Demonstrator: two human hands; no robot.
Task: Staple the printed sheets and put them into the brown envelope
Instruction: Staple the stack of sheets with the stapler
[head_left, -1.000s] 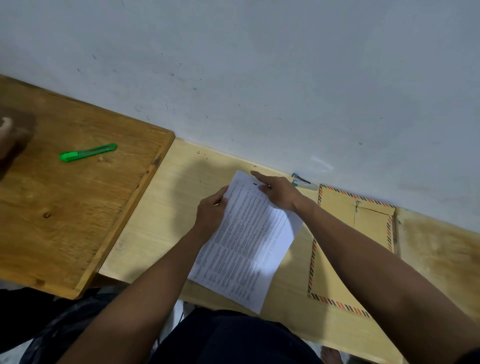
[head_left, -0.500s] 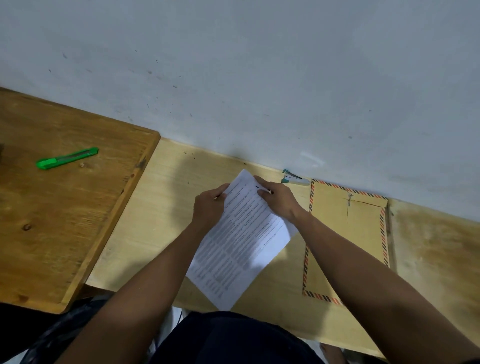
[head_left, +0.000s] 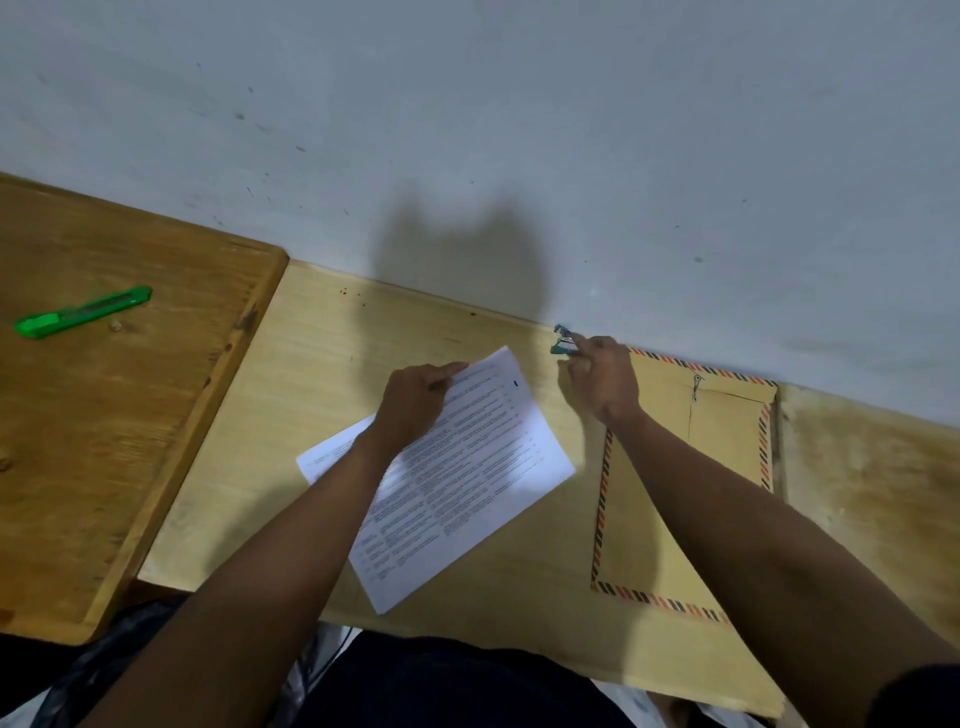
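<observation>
Left hand (head_left: 415, 400) lies on the printed sheets (head_left: 467, 467), fingers extended and pointing right toward the far corner of the stack, pressing it flat to the light table (head_left: 322, 374). Not gripping, just holding down. Forearm comes in from the near-left and crosses the stack's left part.

Right hand (head_left: 602, 379) reaches to the far edge of the table, by the wall (head_left: 519, 130). Fingertips are at the small teal stapler (head_left: 563, 340); the fingers look curled around its right end, but whether they actually grip it is too blurred to tell. Right forearm runs diagonally over the brown envelope (head_left: 727, 441).

Sheets: rotated, far corner pointing toward the wall, near corner close to the table's near edge. A second sheet sticks out on the left under the top one, so the stack is not squared. Sheets and stapler are apart, a strip of bare table between them.

Envelope: flat, right of the sheets, not touching them, striped border, far edge against the wall. Flap end is far, with a clasp.

Open room: bare table left of the sheets up to the darker wooden table (head_left: 104, 441), which sits higher and overlaps the left edge. A green box cutter (head_left: 83, 312) lies there, well apart from both hands.
</observation>
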